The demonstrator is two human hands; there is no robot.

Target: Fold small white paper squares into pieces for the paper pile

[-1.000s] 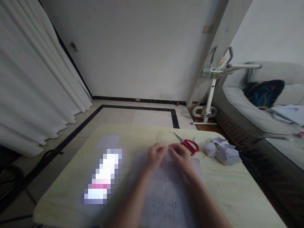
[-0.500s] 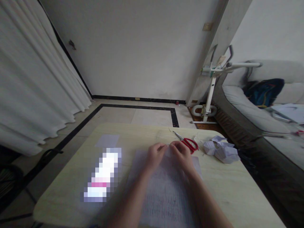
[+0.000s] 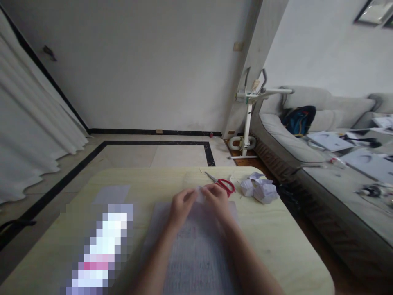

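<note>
My left hand (image 3: 181,207) and my right hand (image 3: 217,199) meet over the middle of a pale wooden table (image 3: 285,241). Between their fingertips they pinch a small white piece of paper (image 3: 200,194). Both hands are closed on it. Under my forearms lies a large sheet of written paper (image 3: 196,254). Red-handled scissors (image 3: 223,184) lie just beyond my right hand.
A heap of crumpled white paper (image 3: 260,189) sits at the table's far right corner. A small pale sheet (image 3: 112,194) and a pixelated object (image 3: 102,250) lie at the left. Beyond stand an exercise machine (image 3: 247,119), a grey sofa (image 3: 310,151) and white curtains (image 3: 27,135).
The view has swung to the right, showing more of the sofa. My hands stay together on the small paper, with little change in their grip.
</note>
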